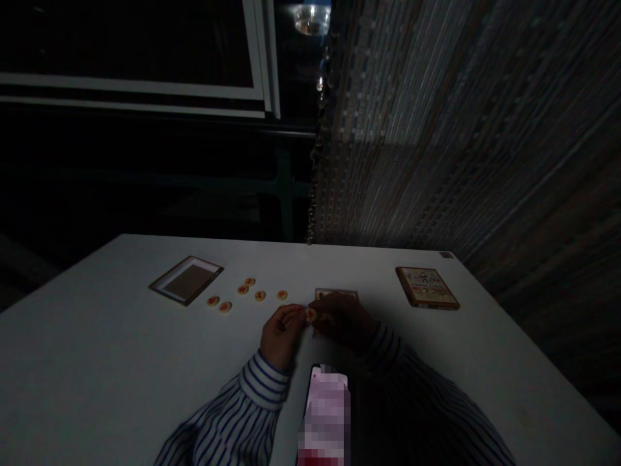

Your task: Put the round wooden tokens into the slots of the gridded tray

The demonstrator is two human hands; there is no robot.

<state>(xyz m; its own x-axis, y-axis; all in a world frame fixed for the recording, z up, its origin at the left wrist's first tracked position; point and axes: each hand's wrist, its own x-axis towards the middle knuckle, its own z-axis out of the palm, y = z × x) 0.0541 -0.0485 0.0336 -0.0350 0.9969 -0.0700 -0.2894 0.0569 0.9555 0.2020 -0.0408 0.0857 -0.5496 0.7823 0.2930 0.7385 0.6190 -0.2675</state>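
Note:
My left hand (281,333) and my right hand (347,320) meet over the middle of the white table. Between their fingertips is a round, pale xiangqi piece (311,315) with a red character facing up. The left fingers are closed on its left side; the right fingers, in deep shadow, close in on its right side. Beneath the right hand lies a shallow box (336,292), mostly covered, with its contents hard to make out. To the left of my hands, several xiangqi pieces (260,296) with red characters are scattered flat on the table.
An open shallow tray or lid (174,296) lies at the left of the table (121,362). A box lid with printed characters (427,288) is at the right. A lit phone (324,414) rests in front of me. Strands of a curtain (412,129) hang behind the table.

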